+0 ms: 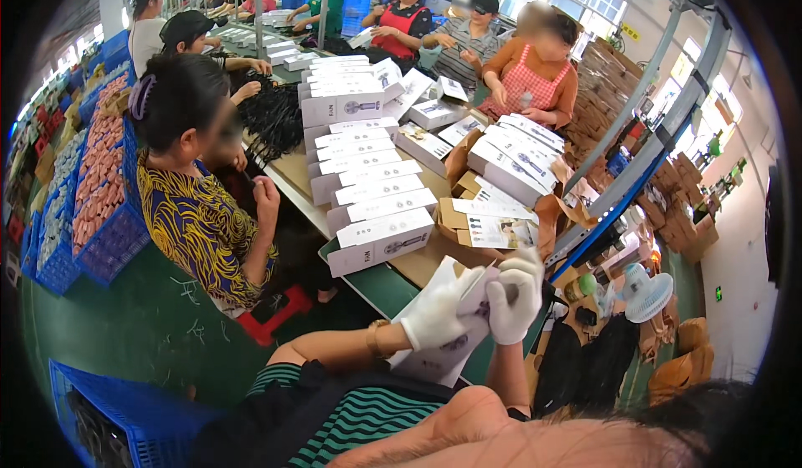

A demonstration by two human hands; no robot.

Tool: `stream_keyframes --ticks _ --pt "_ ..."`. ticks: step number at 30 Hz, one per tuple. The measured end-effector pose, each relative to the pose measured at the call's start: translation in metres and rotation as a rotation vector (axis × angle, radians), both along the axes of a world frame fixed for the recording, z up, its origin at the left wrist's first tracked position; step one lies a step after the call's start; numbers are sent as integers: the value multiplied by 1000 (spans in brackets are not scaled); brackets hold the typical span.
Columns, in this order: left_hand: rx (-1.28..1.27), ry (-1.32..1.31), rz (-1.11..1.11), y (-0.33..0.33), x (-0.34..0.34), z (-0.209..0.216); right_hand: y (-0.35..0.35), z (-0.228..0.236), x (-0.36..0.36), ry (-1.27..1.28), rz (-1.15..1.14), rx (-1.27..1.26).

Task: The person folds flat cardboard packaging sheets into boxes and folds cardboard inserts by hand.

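Note:
Both my hands wear white gloves and are at a white printed carton (451, 353), tilted in front of my body at the bench edge. My left hand (439, 311) lies wrapped over the carton's side near its upper end. Fingers bent, my right hand (514, 299) pinches at that upper end, by the flap; the exact grip is partly hidden. Just beyond stand a row of white fan cartons (388, 242) and an open brown box (455, 222) with printed leaflets (501, 230) on it.
Cartons are stacked on the bench (292, 186). A co-worker in a patterned top (196, 226) sits at left, beside blue crates (109, 226). Another in a checked apron (539, 88) stands opposite. A metal post (668, 126) rises at right, near a fan (647, 293).

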State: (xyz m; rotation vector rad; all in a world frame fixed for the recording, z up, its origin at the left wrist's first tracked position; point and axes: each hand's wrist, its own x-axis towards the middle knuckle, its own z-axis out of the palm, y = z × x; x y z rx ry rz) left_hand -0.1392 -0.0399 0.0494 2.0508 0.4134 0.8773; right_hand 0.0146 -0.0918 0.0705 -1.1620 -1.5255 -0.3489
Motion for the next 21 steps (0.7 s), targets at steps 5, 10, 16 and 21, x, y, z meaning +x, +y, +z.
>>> stream_keyframes --ticks 5,10,16,21 --pt "193 -379 188 19 -9 32 26 9 -10 509 371 16" --pt "204 -613 334 23 -1 34 29 6 -32 746 350 71" --pt "678 -539 256 27 6 38 31 6 -16 1005 559 234" --pt "419 -411 214 50 -4 37 38 3 -14 685 145 127"
